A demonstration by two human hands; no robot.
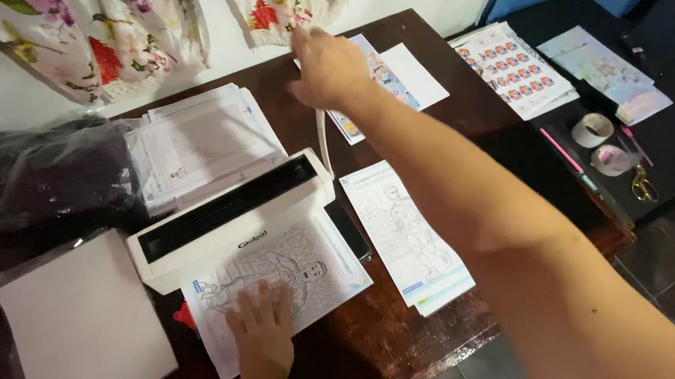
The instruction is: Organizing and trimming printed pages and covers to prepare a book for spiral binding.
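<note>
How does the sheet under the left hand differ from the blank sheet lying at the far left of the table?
The drawing sheet bears a line picture of a figure with small colour marks at its edge; the blank sheet is plain. The drawing sheet's far end sits at the white machine, with the left hand flat on it; the blank sheet lies apart and untouched. Both lie flat on the dark wooden table.

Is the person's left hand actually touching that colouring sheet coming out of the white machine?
Touching. The head view shows the left hand lying flat, palm down, on the colouring sheet in front of the white laminator, with no gap visible.
</note>
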